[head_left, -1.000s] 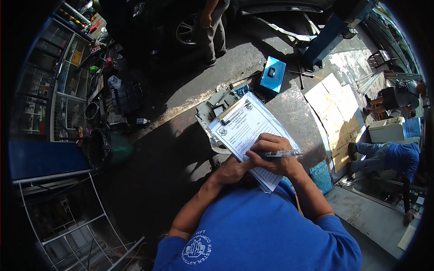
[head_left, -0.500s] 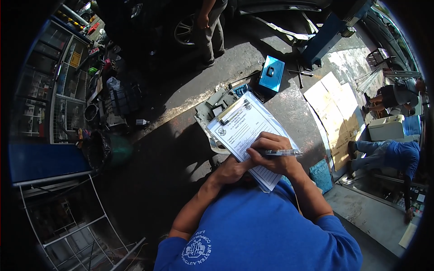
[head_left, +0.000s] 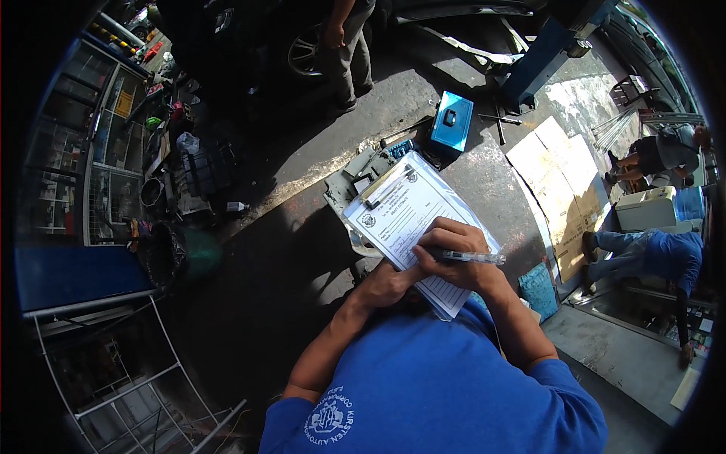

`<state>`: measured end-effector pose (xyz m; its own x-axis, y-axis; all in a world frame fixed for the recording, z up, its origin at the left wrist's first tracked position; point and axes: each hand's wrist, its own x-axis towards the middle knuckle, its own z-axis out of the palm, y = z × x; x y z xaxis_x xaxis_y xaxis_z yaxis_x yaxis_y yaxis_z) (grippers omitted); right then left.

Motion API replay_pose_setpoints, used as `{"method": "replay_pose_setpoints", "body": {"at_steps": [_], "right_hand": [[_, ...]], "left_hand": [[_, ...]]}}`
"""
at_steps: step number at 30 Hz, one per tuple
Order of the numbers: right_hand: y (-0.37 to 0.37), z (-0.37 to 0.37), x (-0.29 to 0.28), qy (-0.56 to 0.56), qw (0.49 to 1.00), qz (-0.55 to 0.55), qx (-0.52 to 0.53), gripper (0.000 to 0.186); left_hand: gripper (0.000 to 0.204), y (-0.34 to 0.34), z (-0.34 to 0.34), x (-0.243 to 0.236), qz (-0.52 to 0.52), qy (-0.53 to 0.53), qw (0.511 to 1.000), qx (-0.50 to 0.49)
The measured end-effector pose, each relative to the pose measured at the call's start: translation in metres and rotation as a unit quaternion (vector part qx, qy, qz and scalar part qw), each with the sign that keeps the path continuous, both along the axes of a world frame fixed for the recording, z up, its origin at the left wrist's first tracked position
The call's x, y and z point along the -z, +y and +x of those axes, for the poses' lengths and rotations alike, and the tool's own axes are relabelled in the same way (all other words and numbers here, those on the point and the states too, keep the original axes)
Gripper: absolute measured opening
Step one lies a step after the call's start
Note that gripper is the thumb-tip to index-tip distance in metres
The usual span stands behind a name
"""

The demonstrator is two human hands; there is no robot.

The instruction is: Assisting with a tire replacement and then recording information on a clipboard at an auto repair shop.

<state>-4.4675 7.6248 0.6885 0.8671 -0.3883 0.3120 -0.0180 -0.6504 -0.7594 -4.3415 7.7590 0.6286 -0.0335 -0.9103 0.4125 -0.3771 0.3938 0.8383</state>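
Note:
A clear clipboard (head_left: 352, 209) with a metal clip at its top lies tilted in front of my chest. Clipped to it is a printed paper form (head_left: 408, 214) with handwriting partway down. My left hand (head_left: 387, 286) grips the clipboard's lower left edge, its thumb over the paper and the other fingers hidden underneath. Across the form rests my right hand (head_left: 458, 256), closed round a clear pen (head_left: 476, 257) whose back end sticks out to the right. The pen's tip is hidden behind my fingers.
Beyond the clipboard stand a grey tool tray (head_left: 344, 181) and a blue toolbox (head_left: 452, 121). Flattened cardboard (head_left: 560, 189) covers floor at right, near a blue lift post (head_left: 541, 68). Two people are at the right, another far ahead. A bin (head_left: 200, 253) stands left.
My right hand stays on the form with the pen, shifting only very slightly. The surroundings have slid a little to the left in the view. My left hand keeps its hold.

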Motion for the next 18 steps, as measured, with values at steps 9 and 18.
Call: {"method": "replay_pose_setpoints", "body": {"at_steps": [9,18], "right_hand": [[0.002,-0.002,-0.001,-0.01,0.999,0.016,0.028,0.014],[-0.003,-0.005,-0.002,0.004,0.999,0.01,0.031,0.012]], "left_hand": [[0.026,0.0,0.0,0.0,-0.066,-0.11,0.991,-0.049],[0.024,-0.001,0.0,-0.006,-0.022,-0.014,0.999,-0.018]]}}
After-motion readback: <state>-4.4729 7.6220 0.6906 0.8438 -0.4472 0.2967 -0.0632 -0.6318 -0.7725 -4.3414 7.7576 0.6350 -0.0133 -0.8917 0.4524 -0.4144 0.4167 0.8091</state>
